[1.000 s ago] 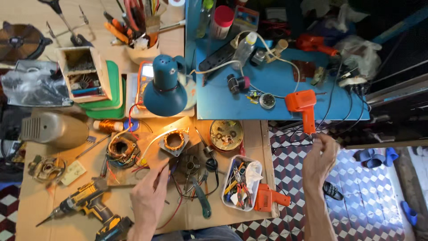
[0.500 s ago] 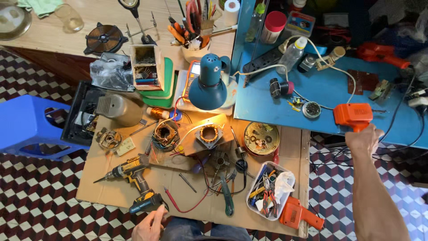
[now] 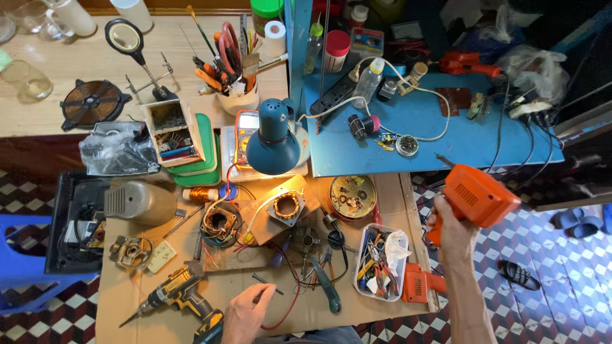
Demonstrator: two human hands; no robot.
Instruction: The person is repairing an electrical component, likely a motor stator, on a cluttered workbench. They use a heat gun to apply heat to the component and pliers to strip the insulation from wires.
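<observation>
The right hand [image 3: 454, 230] has its fingers closed around the orange soldering gun [image 3: 477, 196], beyond the worktop's [image 3: 159, 322] right edge; its tip points up-left. The left hand [image 3: 247, 312] pinches a thin black rod [image 3: 268, 285] near the front edge.

Right hand [image 3: 454, 230] raised, fingers clenched; left hand [image 3: 250, 312] low, pinching.

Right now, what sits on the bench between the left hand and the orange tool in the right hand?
In the head view, a clear tray of small hand tools and a second orange tool lie between the left hand and the orange soldering gun in the right hand.
</observation>
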